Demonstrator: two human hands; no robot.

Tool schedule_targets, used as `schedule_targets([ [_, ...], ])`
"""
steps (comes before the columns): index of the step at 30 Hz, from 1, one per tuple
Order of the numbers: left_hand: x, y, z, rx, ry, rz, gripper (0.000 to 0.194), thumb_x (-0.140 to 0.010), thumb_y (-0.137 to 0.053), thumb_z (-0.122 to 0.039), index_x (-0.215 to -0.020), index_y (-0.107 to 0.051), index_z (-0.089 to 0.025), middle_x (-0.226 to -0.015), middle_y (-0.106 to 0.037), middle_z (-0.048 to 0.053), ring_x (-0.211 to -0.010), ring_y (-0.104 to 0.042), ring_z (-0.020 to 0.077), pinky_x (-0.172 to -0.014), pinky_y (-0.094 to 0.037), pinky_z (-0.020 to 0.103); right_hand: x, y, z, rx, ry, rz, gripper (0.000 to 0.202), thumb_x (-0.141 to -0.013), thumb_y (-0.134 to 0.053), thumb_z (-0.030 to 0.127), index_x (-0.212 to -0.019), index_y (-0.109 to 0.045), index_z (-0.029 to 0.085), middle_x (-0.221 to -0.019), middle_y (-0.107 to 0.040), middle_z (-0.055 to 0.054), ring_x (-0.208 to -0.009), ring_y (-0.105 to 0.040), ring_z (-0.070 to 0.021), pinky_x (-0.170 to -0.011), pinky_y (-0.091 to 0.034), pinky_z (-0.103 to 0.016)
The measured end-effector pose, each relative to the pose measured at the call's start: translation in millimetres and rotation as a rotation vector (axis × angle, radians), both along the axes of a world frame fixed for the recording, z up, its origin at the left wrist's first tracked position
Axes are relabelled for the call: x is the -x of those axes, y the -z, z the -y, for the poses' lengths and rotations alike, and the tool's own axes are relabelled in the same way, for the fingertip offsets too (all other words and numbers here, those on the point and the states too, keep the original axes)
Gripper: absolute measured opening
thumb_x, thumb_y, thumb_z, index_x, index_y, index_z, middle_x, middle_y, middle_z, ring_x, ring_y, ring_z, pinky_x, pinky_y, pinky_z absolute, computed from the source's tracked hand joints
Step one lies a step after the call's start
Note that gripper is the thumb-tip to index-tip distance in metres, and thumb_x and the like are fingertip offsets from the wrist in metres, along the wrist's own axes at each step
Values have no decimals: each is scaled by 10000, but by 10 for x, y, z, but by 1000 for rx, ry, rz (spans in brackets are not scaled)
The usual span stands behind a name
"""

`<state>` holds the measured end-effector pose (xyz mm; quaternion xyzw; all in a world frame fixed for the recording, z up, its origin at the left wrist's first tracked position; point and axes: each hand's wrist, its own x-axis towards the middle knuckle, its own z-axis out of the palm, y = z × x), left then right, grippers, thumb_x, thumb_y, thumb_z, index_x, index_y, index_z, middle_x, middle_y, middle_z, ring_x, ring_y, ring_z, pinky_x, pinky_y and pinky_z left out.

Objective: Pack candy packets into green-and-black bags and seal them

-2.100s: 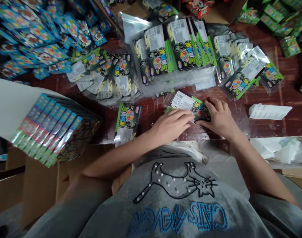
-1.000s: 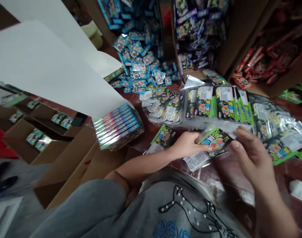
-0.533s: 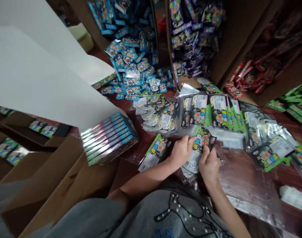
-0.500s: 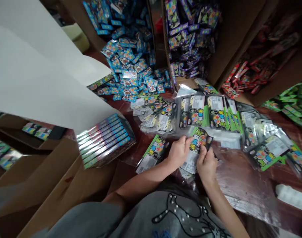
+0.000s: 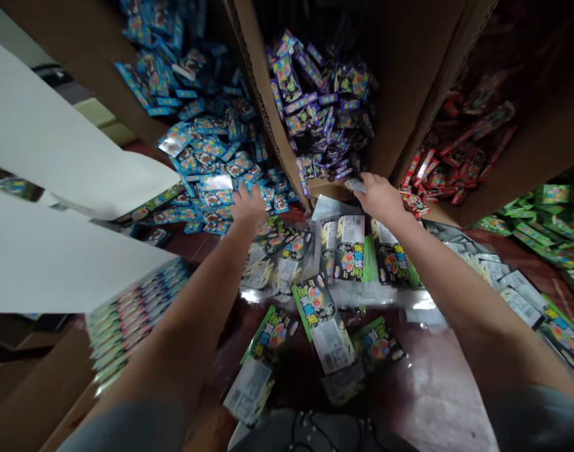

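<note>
My left hand (image 5: 248,204) reaches over a heap of small blue packets (image 5: 216,183), its fingers spread and holding nothing that I can see. At the front edge of the box of purple packets (image 5: 315,119) is my right hand (image 5: 380,196), thumb and fingers apart. It covers most of a printed pouch, whose pale label end (image 5: 355,184) shows by the fingertips. Below, between my arms, a black and green printed pouch (image 5: 322,323) lies partly over another pouch (image 5: 377,345). A third pouch (image 5: 263,358) lies to their left.
Cardboard walls (image 5: 263,94) divide the heaps. Red packets (image 5: 461,157) and green packets (image 5: 546,220) lie to the right. Rows of pouches (image 5: 350,248) spread across the table (image 5: 438,364). At left, white sheets (image 5: 65,138) hang near a stack of colourful boxes (image 5: 136,307).
Both hands have let go of the pouch they held near my body, which now lies on the table. They have moved forward and apart, left to the blue packets, right to the purple box.
</note>
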<state>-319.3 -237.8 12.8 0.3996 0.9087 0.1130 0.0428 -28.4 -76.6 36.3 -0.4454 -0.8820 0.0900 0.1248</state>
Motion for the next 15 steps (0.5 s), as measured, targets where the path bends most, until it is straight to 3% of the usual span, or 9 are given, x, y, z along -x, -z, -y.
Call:
schedule_targets([
  [4,152,99,-340,47,-33,23,766,-887,-804,-406,-1482,-458,-70,-1663,-398,322,-1443,-446,502,-1106,-455,737,710,104,-556,44,202,6,589,-1080,-497,237,-1594,-417,-41,-1467,-607,-374,-1302,-691,-393,-1057,-576,-492],
  [8,212,114,-394,115,-57,-36,651,-945,-714,-370,-1464,-488,-49,-1583,-454,331,-1382,-541,493,-1115,-480,627,1024,297,-847,98,313,24,506,-1077,-381,113,-1559,-489,3,-1462,-610,-348,-1248,-735,-332,-1023,-594,-431],
  [11,186,5,-362,156,-98,-88,747,-895,-773,-365,-1510,-466,-70,-1571,-462,318,-1413,-538,506,-1126,-488,588,1089,328,-978,109,348,28,517,-1066,-372,104,-1554,-513,7,-1537,-533,-365,-1279,-720,-338,-1021,-594,-437],
  [15,53,-291,-207,149,-116,-209,912,-807,-890,-460,-1505,-470,-49,-1546,-487,347,-1460,-496,519,-1159,-483,596,996,160,-935,143,312,52,399,-1003,-604,196,-1359,-684,37,-1408,-649,-307,-1260,-715,-357,-1025,-589,-443],
])
